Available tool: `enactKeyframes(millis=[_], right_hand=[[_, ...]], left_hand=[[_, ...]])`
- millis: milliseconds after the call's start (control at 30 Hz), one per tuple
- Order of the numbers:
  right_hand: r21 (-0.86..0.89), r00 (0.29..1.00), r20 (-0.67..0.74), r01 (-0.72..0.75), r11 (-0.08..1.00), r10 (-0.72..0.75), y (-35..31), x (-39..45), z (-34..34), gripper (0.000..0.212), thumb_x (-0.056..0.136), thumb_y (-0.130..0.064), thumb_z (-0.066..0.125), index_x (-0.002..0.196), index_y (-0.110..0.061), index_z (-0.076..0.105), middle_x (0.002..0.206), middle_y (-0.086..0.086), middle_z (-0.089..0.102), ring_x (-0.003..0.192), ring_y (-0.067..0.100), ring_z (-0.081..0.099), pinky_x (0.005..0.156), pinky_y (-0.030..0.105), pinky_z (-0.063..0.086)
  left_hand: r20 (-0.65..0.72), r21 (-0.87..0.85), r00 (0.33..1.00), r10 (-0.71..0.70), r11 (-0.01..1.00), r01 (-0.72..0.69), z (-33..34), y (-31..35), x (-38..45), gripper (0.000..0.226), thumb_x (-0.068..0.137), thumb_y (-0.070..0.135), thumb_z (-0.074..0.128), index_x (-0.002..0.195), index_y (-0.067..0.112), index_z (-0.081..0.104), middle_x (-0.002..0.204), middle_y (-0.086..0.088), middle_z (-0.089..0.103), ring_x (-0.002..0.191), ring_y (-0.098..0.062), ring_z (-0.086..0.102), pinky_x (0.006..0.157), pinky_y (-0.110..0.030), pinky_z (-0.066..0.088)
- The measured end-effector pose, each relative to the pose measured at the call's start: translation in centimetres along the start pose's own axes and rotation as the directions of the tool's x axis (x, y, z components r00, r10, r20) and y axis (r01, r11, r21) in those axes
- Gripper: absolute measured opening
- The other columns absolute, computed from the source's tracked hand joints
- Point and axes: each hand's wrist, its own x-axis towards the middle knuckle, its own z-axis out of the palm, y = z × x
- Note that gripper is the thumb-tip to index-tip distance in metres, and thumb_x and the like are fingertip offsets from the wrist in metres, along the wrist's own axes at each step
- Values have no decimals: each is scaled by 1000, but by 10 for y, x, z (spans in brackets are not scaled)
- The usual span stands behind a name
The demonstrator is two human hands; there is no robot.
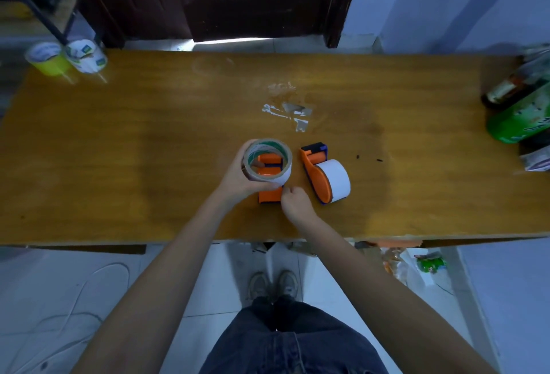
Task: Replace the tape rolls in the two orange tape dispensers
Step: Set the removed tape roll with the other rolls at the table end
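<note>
My left hand (238, 178) grips a white tape roll (267, 162) directly above the first orange dispenser (270, 193). My right hand (296, 202) is pinched at the roll's lower edge. The second dispenser (317, 175), already loaded, lies just right of that hand.

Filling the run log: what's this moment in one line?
left hand: holds white tape roll over orange plastic dispenser | right hand: at tape end | second dispenser: loaded

Orange dispensers (312, 175), white tape roll (336, 180), yellow roll (47, 59), brown table (148, 135).
</note>
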Motion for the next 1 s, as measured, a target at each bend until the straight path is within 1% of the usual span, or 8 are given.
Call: enactKeyframes(millis=[100, 200, 367, 467, 533, 633, 700, 1000], right_hand=[[-33, 998, -36, 49, 998, -50, -2, -7, -10, 37, 98, -16, 34, 62, -16, 38, 66, 0, 40, 60, 11, 38, 54, 24, 31], [86, 984, -101, 157, 984, -148, -10, -18, -25, 32, 98, -24, 36, 76, -10, 54, 72, 2, 53, 68, 16, 53, 60, 28, 45], [261, 969, 181, 116, 958, -167, -43, -17, -27, 33, 92, -43, 51, 108, -15, 60, 108, 8, 67, 97, 23, 67, 86, 42, 57], [282, 941, 240, 165, 945, -236, -52, -15, -14, 33, 91, -35, 57, 113, -11, 60, 111, 13, 67, 94, 23, 69, 74, 30, 60], [294, 931, 256, 182, 938, -261, -56, -15, -4, 31, 91, -34, 57, 111, -11, 60, 109, 12, 67, 93, 23, 69, 70, 26, 59], [299, 920, 262, 208, 931, -290, -66, -17, 17, 25, 92, -34, 56, 106, -15, 59, 104, 7, 67, 96, 22, 68, 73, 26, 58], [308, 907, 292, 213, 927, -305, -73, -20, 33, 29, 91, -34, 57, 111, -13, 58, 104, 6, 67, 98, 22, 67, 73, 27, 59], [295, 867, 396, 192, 936, -303, -106, -37, 119, 41, 92, -28, 58, 125, -4, 53, 91, -2, 63, 96, 26, 67, 72, 25, 59]], left_hand=[[-8, -14, 1000, 8, 1000, -9, -1, 6, -3, 97, 54, 14, 90, 136, 18, 38, 131, 3, 53, 122, -10, 50, 96, -20, 43], [-68, -12, 997, 44, 999, -45, -10, 13, -13, 99, 50, 27, 91, 134, 22, 40, 130, 5, 53, 123, -11, 49, 101, -26, 43], [-144, 6, 988, 57, 998, -57, -21, 22, -40, 105, 48, 40, 89, 137, 32, 33, 136, 10, 46, 123, -3, 48, 97, -28, 46], [-192, -48, 981, -35, 999, 26, -33, 25, -54, 112, 57, 31, 88, 143, 40, 16, 137, 11, 42, 123, -1, 45, 95, -27, 49], [-256, -226, 950, -177, 967, 119, -45, 26, -63, 107, 67, 28, 82, 148, 33, 13, 135, 5, 48, 120, -8, 52, 95, -33, 50], [-391, -490, 836, -385, 856, 165, -62, 29, -78, 69, 86, 28, 64, 145, 12, 32, 127, -11, 59, 95, -17, 66, 75, -25, 57], [-454, -501, 790, -412, 851, 156, -74, 29, -90, 47, 90, 21, 59, 133, 4, 49, 109, -8, 66, 83, -14, 66, 61, -18, 57], [-600, -472, 702, -383, 878, 77, -151, -1, -128, 38, 89, 23, 61, 122, 5, 62, 110, -9, 68, 93, -18, 67, 71, -23, 59]])
